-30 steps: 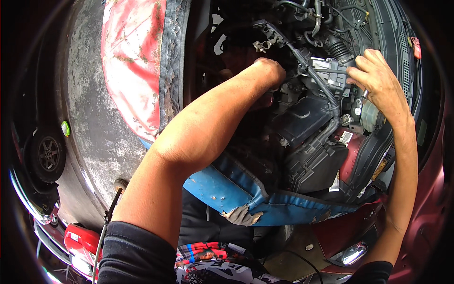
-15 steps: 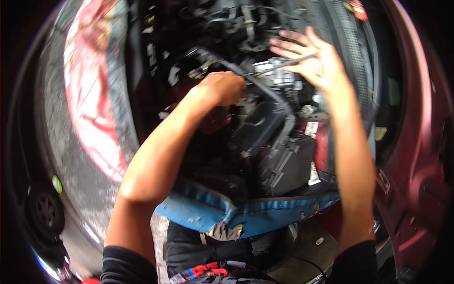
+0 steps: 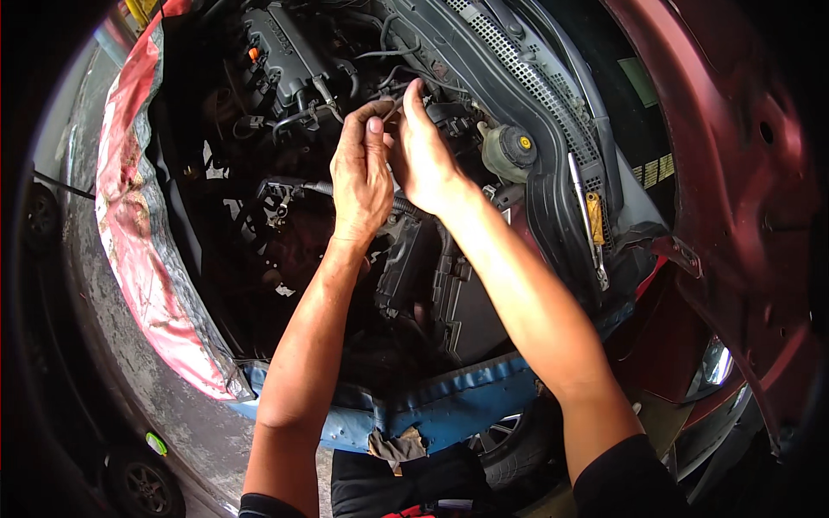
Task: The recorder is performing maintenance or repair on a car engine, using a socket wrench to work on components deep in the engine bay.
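Close together over the car's engine bay, my hands meet just beside a black engine cover. My left hand has its fingers curled over and its thumb laid along them. What it grips, perhaps a thin dark rod, is mostly hidden between the hands. Against those fingertips stands my right hand, flat, one digit stretched upward and the others largely out of sight. Below the hands runs a ribbed black hose.
A pale fluid reservoir sits right of my hands. On the cowl lie a long chrome tool and a yellow-handled piece. A red cover drapes the left side, a blue one the near edge. A dark red panel rises at right.
My hands have come together from apart. The right hand was spread with a thin rod across its palm; now it is against the left. The view has shifted, showing more of the engine cover.
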A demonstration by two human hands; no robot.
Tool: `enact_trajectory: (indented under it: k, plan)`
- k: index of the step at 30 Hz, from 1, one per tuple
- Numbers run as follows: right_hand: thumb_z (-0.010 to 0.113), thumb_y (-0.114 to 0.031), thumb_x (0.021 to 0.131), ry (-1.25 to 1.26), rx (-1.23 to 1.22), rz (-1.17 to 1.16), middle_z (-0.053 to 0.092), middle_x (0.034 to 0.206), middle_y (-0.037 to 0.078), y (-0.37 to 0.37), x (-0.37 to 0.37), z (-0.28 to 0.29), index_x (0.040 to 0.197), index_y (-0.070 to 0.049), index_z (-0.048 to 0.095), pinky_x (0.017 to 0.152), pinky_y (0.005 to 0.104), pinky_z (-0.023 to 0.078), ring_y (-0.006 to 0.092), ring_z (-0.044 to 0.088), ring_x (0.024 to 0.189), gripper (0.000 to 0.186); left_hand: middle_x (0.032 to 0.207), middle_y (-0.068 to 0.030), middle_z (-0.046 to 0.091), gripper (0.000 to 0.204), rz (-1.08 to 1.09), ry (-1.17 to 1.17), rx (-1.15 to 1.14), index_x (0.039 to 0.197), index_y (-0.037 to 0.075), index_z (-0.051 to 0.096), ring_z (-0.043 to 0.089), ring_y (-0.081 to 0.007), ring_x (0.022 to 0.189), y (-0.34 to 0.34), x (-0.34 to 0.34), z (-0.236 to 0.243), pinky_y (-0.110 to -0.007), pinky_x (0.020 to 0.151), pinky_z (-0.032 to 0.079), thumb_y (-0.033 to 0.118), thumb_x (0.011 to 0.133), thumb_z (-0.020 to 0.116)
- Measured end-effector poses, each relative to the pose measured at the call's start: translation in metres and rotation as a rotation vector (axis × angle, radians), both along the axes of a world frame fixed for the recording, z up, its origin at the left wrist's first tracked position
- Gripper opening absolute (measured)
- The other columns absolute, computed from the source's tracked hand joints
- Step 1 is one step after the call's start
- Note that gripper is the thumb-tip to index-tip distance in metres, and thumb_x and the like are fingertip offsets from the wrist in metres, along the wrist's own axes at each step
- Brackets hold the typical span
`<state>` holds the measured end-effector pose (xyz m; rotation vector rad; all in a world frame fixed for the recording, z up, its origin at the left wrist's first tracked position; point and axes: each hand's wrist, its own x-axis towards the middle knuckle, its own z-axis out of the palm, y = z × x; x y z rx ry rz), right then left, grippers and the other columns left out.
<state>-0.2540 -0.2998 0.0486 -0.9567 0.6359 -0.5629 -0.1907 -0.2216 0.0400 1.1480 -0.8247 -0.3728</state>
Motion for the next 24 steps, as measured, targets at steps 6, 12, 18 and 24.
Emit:
enact_trajectory:
  k: [6, 12, 18, 24]
  plan:
    - [0.061, -0.045, 0.092, 0.923, -1.213, -0.271, 0.058, 0.122, 0.016, -0.029, -0.085, 0.063, 0.119, -0.005, 0.062, 0.093, 0.037, 0.043, 0.0281, 0.052, 0.116, 0.048, 0.082, -0.0026, 0.06, 0.037, -0.251, 0.43, 0.113, 0.105, 0.002, 0.061, 0.052, -0.009, 0.072, 0.005, 0.027, 0.005, -0.021, 0.068, 0.04, 0.038, 0.097, 0.058]
    - [0.055, -0.055, 0.091, 1.198, -1.994, -0.35, 0.028, 0.152, 0.024, -0.107, -0.124, 0.045, 0.148, -0.013, 0.037, 0.116, 0.0499, 0.023, 0.0417, 0.021, 0.143, 0.073, 0.096, -0.0082, 0.062, 0.033, -0.836, -0.225, 0.623, 0.104, -0.002, 0.066, 0.056, -0.0153, 0.096, -0.025, 0.09, 0.045, -0.026, 0.085, 0.045, 0.026, 0.093, 0.054]
    - [0.058, -0.054, 0.09, 1.205, -1.943, -0.409, 0.04, 0.147, 0.019, -0.117, -0.135, 0.043, 0.144, -0.018, 0.044, 0.112, 0.0464, 0.031, 0.0367, 0.033, 0.139, 0.067, 0.12, -0.0155, 0.06, 0.035, -0.159, -1.56, 0.805, 0.117, 0.007, 0.061, 0.049, -0.0313, 0.126, 0.004, 0.046, 0.058, -0.045, 0.103, 0.042, 0.002, 0.083, 0.053]
    - [0.06, -0.054, 0.089, 1.176, -1.877, -0.405, 0.044, 0.144, 0.016, -0.11, -0.127, 0.043, 0.142, -0.018, 0.046, 0.111, 0.0446, 0.033, 0.0336, 0.036, 0.138, 0.066, 0.153, -0.0195, 0.032, 0.056, -0.159, -0.82, 0.096, 0.125, 0.013, 0.062, 0.03, -0.0377, 0.142, 0.005, 0.036, 0.003, -0.041, 0.108, 0.041, -0.016, 0.077, 0.058]
